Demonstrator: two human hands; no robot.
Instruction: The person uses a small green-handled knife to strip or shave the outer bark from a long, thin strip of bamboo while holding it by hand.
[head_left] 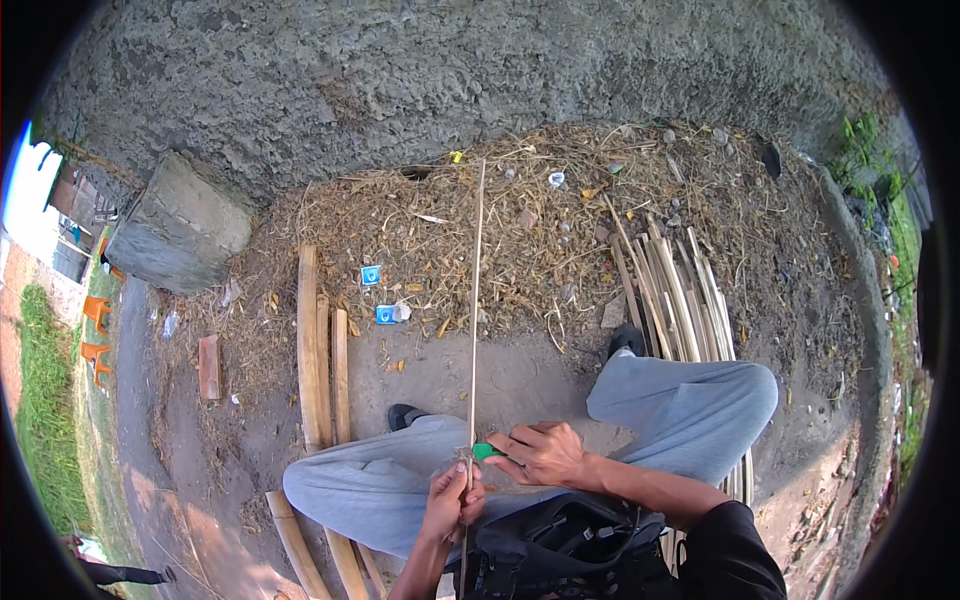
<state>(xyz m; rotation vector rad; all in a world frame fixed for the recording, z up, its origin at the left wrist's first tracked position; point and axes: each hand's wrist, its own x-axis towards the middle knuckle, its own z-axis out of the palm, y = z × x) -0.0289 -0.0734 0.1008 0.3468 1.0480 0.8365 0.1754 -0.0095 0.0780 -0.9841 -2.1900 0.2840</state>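
A long, thin strip of pale wood runs away from my lap toward the wall. My left hand is closed round its near part, thumb on top. Just beyond those fingers, my right hand grips a green-handled tool that looks like a small knife. The tool's working end meets the strip beside my left hand, too small to make out clearly. Both hands are close together between my grey-trousered knees, and the strip's near end passes down beside a black bag on my lap.
Split wooden slats lie in a bundle by my right leg. Thicker wooden pieces lie on the left, partly under my leg. Dry straw and litter cover the ground before a rough wall. A concrete block and brick are left.
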